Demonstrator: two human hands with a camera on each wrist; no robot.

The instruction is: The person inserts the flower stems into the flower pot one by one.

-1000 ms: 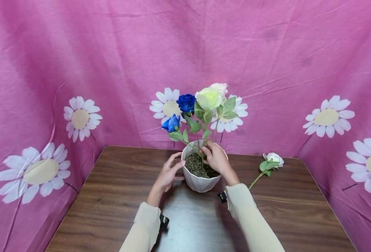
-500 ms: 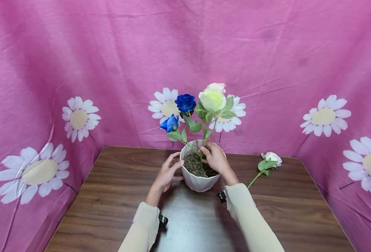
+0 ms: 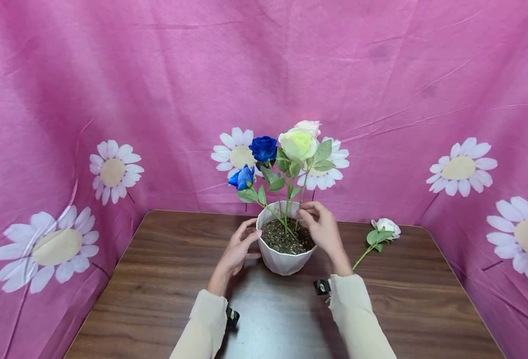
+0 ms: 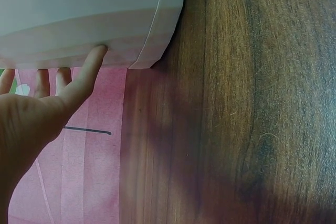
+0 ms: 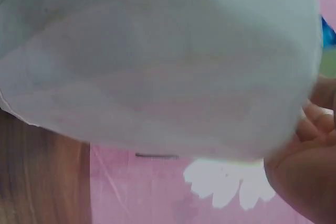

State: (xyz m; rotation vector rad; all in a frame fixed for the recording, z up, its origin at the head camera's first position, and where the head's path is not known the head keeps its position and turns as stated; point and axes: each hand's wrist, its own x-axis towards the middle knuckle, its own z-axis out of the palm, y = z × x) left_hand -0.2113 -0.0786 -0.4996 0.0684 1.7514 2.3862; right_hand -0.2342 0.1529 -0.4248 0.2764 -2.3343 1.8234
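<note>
A white faceted flowerpot [image 3: 286,262] filled with dark soil [image 3: 286,239] stands on the table. My left hand [image 3: 237,249] rests its spread fingertips on the pot's left side; in the left wrist view a fingertip [image 4: 97,51] presses the wall. My right hand [image 3: 324,232] is over the right rim, fingertips right at the stem of a pale pink rose [image 3: 309,125]; I cannot tell whether they pinch it. In front of that bloom stands a yellow-green rose [image 3: 298,144], its stem in the soil. A dark blue rose [image 3: 264,148] and a lighter blue rose [image 3: 242,178] lean left.
A white rose [image 3: 386,228] lies on the wooden table [image 3: 156,279] at the right, its stem partly behind the right forearm. Pink cloth [image 3: 264,60] printed with large white daisies hangs behind and along both sides.
My right hand has left the yellow-green rose's stem and moved right to the rim. The yellow-green bloom has shifted slightly left. My left hand stays on the pot.
</note>
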